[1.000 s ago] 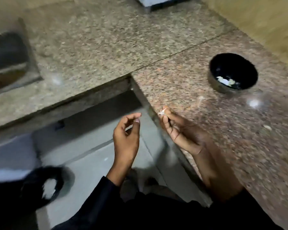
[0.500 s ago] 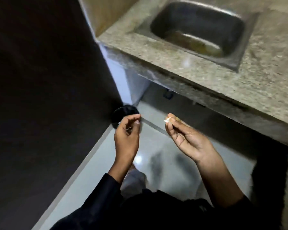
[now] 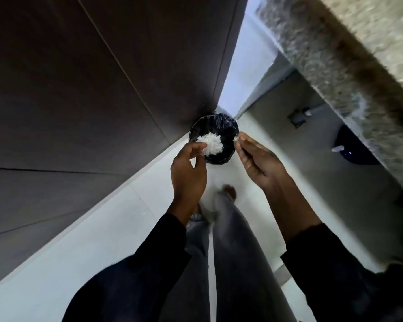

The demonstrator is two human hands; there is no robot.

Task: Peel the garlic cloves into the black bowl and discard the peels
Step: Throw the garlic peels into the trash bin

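A small white peel (image 3: 236, 138) is pinched in the right hand (image 3: 257, 162) at 3 o'clock of the black-lined bin (image 3: 228, 133). Left hand (image 3: 188, 175) fingers are loosely curled at 8 o'clock, over white peels (image 3: 213, 145) inside. Granite counter (image 3: 349, 73) is seen at 2 o'clock.

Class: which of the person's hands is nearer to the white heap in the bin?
Left. The left hand has its fingertips right at the heap's edge; the right hand pinches a peel over the bin's far rim.
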